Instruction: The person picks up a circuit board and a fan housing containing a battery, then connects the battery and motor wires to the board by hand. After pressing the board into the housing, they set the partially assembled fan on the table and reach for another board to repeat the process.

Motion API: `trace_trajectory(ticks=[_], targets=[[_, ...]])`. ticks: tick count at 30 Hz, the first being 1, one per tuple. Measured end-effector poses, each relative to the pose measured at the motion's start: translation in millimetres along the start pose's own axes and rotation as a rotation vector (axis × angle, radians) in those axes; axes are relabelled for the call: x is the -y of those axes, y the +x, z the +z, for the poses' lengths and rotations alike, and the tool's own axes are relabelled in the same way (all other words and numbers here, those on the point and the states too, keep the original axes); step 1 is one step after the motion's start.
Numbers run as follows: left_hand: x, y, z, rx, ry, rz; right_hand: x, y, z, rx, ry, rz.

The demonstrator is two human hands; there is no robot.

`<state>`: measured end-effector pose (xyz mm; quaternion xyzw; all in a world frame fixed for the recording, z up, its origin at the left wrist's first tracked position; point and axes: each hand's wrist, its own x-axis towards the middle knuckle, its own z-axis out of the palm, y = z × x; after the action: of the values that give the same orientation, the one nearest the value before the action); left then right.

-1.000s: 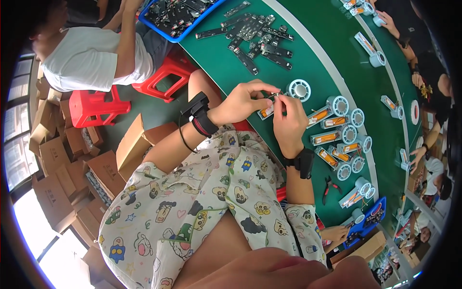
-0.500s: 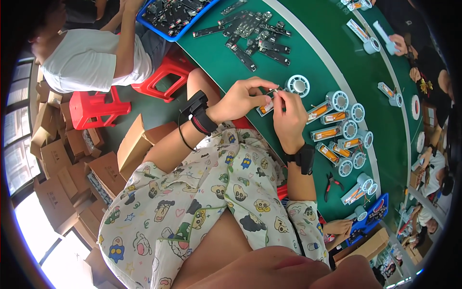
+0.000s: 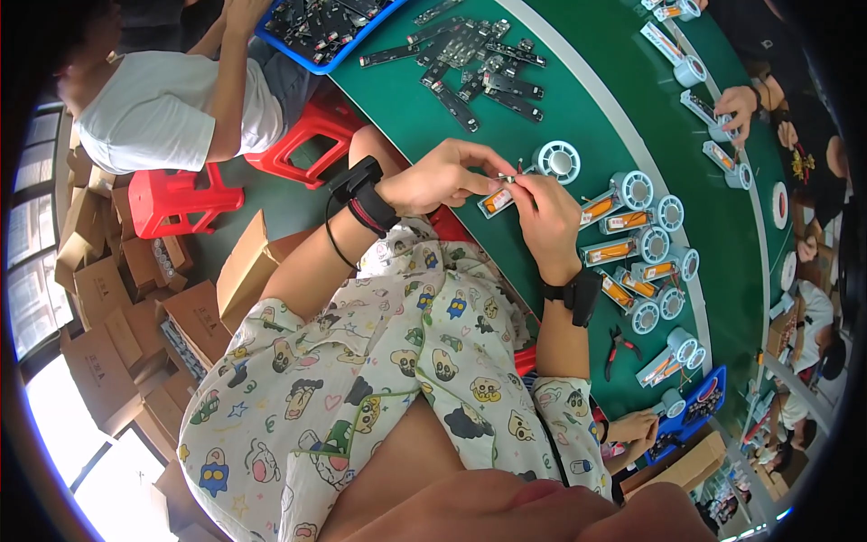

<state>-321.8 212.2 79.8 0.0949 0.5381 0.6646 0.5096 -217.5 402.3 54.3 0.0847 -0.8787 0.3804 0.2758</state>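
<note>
My left hand (image 3: 452, 179) and my right hand (image 3: 547, 212) meet over the green table, fingertips pinched together. Between them is a small pale piece with a thin dark end (image 3: 508, 178), perhaps a wire connector; it is too small to make out fully. Right beneath lies a light blue handheld fan body (image 3: 557, 163) with a round slotted head. Its open handle (image 3: 494, 204) shows an orange-and-white battery and is partly covered by my fingers. Several similar fan bodies (image 3: 619, 251) with orange batteries lie to the right of my right hand.
Black circuit boards (image 3: 488, 63) are heaped farther up the table, beside a blue tray (image 3: 327, 65) full of them. Red-handled pliers (image 3: 620, 350) lie at the right. People sit around, one on a red stool (image 3: 312, 144). Cardboard boxes (image 3: 108, 312) crowd the left floor.
My hands have shifted slightly, and the small piece between my fingertips shows more plainly. Across the table, another person's hand has moved down along a fan body.
</note>
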Motion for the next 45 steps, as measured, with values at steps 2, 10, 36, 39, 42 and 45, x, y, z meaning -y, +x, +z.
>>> trace_trajectory(ticks=[2, 10, 36, 39, 42, 45], targets=[[-1, -1, 0, 0.001, -0.004, -0.031, 0, 1, -3, 0.022, 0.010, 0.041], [-5, -3, 7, 0.027, 0.231, -0.024, 6, 5, -9, 0.046, 0.117, 0.188], [37, 6, 29, -0.226, 0.590, 0.617, -3, -5, -17, -0.069, 0.220, 0.334], [37, 10, 28, -0.225, 0.671, 0.622, 0, -2, -19, -0.009, 0.201, 0.285], [37, 14, 25, -0.247, 0.875, 0.673, 3, -2, -18, -0.035, 0.230, 0.333], [38, 16, 24, -0.207, 0.723, 0.674, 3, -3, -18, -0.061, 0.229, 0.326]])
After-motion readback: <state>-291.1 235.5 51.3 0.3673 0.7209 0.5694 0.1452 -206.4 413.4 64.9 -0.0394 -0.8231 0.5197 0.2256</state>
